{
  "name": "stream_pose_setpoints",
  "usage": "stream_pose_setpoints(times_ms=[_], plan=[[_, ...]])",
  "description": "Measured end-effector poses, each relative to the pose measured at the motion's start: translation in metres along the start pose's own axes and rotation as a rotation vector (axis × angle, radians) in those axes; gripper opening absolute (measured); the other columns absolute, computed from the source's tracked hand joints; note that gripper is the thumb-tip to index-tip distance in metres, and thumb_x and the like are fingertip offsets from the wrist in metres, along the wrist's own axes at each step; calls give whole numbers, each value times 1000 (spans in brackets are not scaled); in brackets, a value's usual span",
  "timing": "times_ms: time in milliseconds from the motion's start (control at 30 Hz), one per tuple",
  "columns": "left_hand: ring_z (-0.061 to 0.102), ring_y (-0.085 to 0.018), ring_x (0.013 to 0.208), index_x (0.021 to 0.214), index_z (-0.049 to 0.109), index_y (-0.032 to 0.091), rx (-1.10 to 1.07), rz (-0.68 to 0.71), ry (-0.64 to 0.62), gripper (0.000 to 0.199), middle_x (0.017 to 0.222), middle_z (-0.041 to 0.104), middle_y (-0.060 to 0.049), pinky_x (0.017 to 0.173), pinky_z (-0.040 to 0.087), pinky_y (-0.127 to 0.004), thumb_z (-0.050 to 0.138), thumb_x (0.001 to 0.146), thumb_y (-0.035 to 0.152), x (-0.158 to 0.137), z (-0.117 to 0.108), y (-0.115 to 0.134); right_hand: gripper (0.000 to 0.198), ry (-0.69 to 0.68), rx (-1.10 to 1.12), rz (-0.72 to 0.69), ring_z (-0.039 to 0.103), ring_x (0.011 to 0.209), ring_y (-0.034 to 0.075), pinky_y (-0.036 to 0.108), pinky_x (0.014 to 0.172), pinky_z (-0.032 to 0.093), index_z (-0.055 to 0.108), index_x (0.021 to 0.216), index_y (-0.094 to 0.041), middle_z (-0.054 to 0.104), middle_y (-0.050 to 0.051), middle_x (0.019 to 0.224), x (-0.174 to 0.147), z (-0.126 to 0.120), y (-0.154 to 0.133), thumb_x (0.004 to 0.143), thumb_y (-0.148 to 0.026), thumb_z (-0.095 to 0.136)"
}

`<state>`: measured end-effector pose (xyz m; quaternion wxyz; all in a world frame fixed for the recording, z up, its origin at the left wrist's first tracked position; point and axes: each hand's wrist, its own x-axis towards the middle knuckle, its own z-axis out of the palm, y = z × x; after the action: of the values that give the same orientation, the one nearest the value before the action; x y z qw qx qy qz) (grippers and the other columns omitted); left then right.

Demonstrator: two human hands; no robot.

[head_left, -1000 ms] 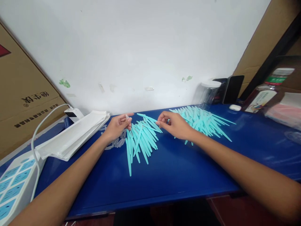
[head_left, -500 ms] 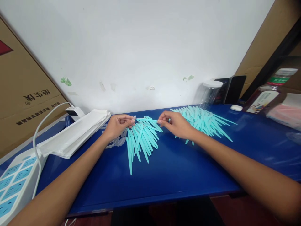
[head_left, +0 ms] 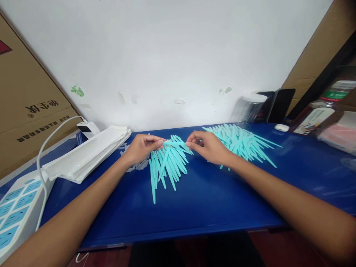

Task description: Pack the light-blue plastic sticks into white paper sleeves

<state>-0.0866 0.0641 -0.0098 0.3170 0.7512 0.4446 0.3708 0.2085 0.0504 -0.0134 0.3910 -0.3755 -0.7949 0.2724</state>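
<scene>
My left hand pinches the left end of a slim turquoise stick that looks like an eyebrow razor. The fingertips of my right hand are closed on its other end. It lies level between them, just above the back of a fanned pile of like razors. Partly behind my left hand and wrist are several small clear plastic caps. Any cap in the left fingers is hidden. Beyond my right hand spreads a second, larger pile of turquoise razors.
On the left of the blue table lie folded white bags, a power strip with a cable and a small white device. A clear jar, a phone and a bottle stand at back right.
My left fingers have moved slightly right, onto the razor's left end; the clear tip that showed at them is now covered. My right hand keeps its hold almost unmoved.
</scene>
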Motion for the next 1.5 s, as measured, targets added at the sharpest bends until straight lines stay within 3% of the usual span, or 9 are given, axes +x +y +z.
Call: stream_pose_setpoints(times_ms=[167, 300, 367, 467, 700, 800, 1033, 1267, 1500], plan=[[77, -27, 97, 123, 79, 18, -2, 4, 101, 51, 103, 83, -11, 89, 61, -39, 74, 91, 58, 0, -3, 3, 17, 48, -37, 44, 70, 76, 18, 29, 68, 49, 73, 92, -19, 77, 4, 81, 6, -11, 0, 96, -34, 67], [74, -30, 98, 117, 80, 21, 429, 46, 272, 44, 104, 81, -11, 91, 56, -43, 67, 94, 55, 7, -25, -21, 14, 224, -408, 237, 70, 78, 22, 33, 71, 48, 73, 86, -19, 79, 7, 85, 14, -39, 23, 93, -29, 69], [70, -32, 97, 107, 83, 22, 661, 70, 234, 37, 100, 79, -12, 92, 53, -46, 66, 94, 51, 9, -35, -35, 13, 257, -603, 304, 70, 81, 27, 36, 72, 47, 73, 82, -19, 77, 10, 83, 15, -50, 38, 91, -29, 71], [67, -35, 97, 104, 84, 21, 776, 92, 156, 36, 97, 75, -14, 90, 51, -48, 61, 94, 47, 10, -41, -48, 15, 196, -714, 278, 68, 87, 32, 40, 77, 47, 72, 75, -19, 72, 14, 77, 11, -54, 50, 87, -29, 76], [62, -36, 121, 129, 77, 23, 705, 136, 61, 45, 126, 74, -15, 109, 45, -51, 50, 103, 46, 9, -37, -53, 20, -21, -520, -48, 63, 100, 31, 45, 87, 48, 76, 104, -21, 73, 12, 101, 3, -9, 27, 98, -37, 66], [62, -36, 124, 119, 81, 25, 674, 169, 30, 38, 127, 75, -13, 111, 44, -50, 58, 99, 48, 9, -37, -53, 20, -132, -420, -148, 62, 106, 31, 46, 93, 48, 76, 110, -22, 72, 12, 107, 1, 7, 21, 98, -36, 68], [65, -31, 91, 89, 79, 23, 769, 122, 78, 31, 92, 73, -11, 86, 50, -43, 66, 92, 51, 11, -40, -54, 10, -146, -402, 80, 62, 75, 20, 32, 66, 42, 66, 88, -21, 71, 5, 83, 2, 6, 26, 96, -28, 67], [63, -33, 93, 88, 69, 23, 742, 134, 49, 31, 92, 71, -13, 83, 48, -44, 56, 97, 49, 10, -34, -51, 16, -80, -486, 113, 61, 71, 21, 33, 64, 37, 59, 82, -22, 71, 6, 81, 5, -5, 19, 97, -24, 62], [70, -24, 88, 113, 66, 20, 268, 20, 166, 37, 89, 76, -7, 76, 50, -35, 55, 101, 53, 10, -25, -36, 8, 57, -208, 162, 65, 76, 20, 32, 68, 45, 59, 92, -22, 76, 5, 88, 7, -10, 18, 100, -25, 57]])
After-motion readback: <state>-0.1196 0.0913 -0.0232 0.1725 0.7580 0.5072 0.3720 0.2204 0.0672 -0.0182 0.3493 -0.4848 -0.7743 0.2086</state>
